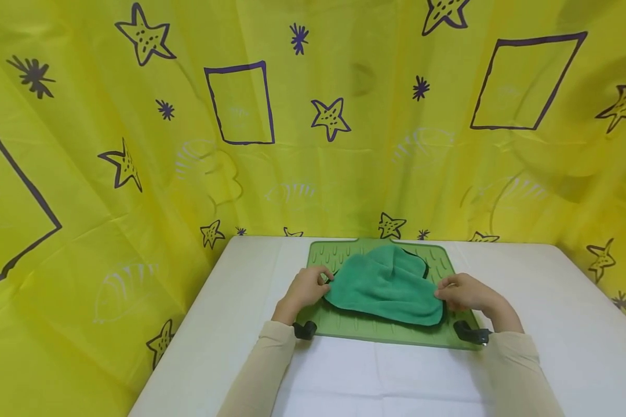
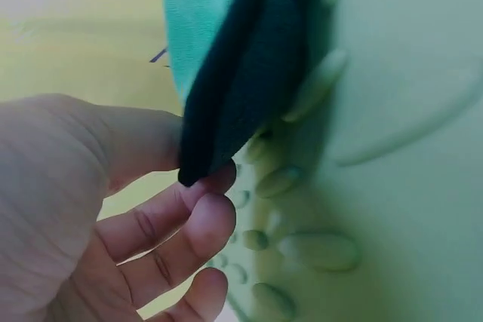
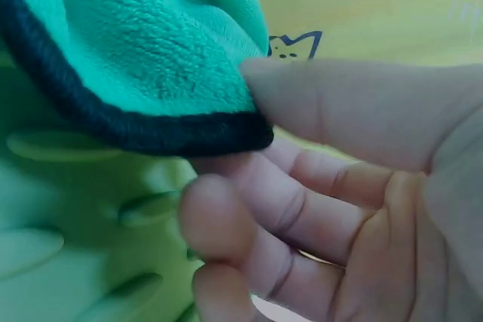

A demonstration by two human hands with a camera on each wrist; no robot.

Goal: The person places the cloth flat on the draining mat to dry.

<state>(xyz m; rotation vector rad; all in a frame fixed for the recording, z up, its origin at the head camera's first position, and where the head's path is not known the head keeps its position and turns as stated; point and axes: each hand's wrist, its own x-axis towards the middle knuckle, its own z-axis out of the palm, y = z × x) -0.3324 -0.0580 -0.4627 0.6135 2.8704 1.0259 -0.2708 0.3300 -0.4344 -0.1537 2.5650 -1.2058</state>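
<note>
A green cloth (image 1: 386,284) with a dark bound edge lies on a ridged green mat (image 1: 440,260), which rests on the white-covered bench (image 1: 542,301) in front of a yellow backdrop printed with stars and squares (image 1: 240,104). The person's left hand (image 1: 305,288) pinches the cloth's near-left corner between thumb and forefinger, the other fingers loosely curled below it; the left wrist view shows the dark edge (image 2: 219,88) doubled over itself just at that pinch. The right hand (image 1: 461,292) pinches the near-right corner in the same way, thumb on top of the fleecy face and forefinger beneath the dark border (image 3: 151,130). From the head view the cloth appears already folded once, its upper layer rising in a soft hump toward the far side of the mat, with a sliver of dark edge showing at the far right. Judging from this, one fold seems made and the near corners are held slightly raised off the mat; the cloth is not yet flat or squared, so smoothing or a further fold probably remains.
</note>
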